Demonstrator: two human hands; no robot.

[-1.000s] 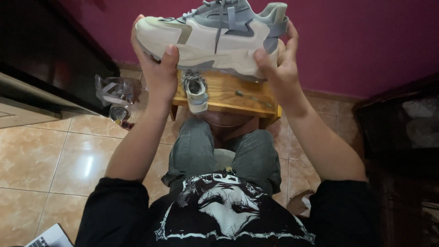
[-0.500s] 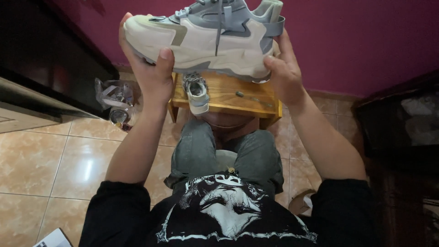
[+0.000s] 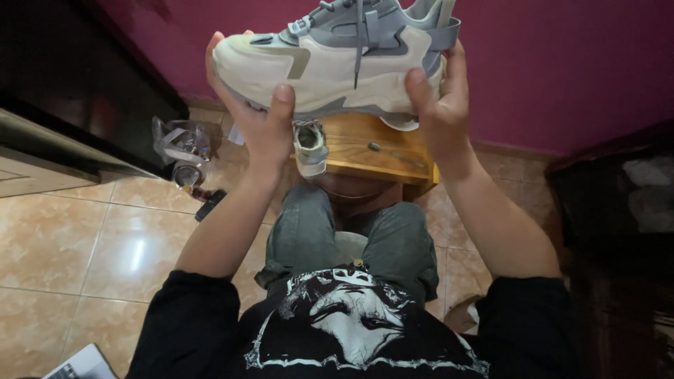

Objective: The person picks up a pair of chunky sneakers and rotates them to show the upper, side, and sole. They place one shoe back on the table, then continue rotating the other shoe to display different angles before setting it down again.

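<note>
While both hands grip it from opposite ends, a chunky cream and grey sneaker (image 3: 337,63) is held up in the air, side on, in front of the magenta wall (image 3: 562,63). Behind the grip that wall fills the background; to the left of the grip stands a dark cabinet (image 3: 77,98), and far below it lies the tan tiled floor (image 3: 98,245). Directly under the held sneaker sits a small wooden stool (image 3: 379,151), with the person's knees in grey jeans (image 3: 393,238) just short of it.

The left hand (image 3: 256,112) is clamped on the toe end, thumb pressed on the near side of the sole and fingers wrapped behind. The right hand (image 3: 439,105) is clamped on the heel end the same way, thumb on the near side. Just below the left hand, a second shoe (image 3: 310,147) rests on the stool's edge, toe toward the person. Under the right hand a thin dark tool (image 3: 393,151) lies on the stool top. Down and left of the left hand, a clear crumpled plastic bag (image 3: 181,144) lies on the floor, with a small black object (image 3: 209,205) near it.
</note>
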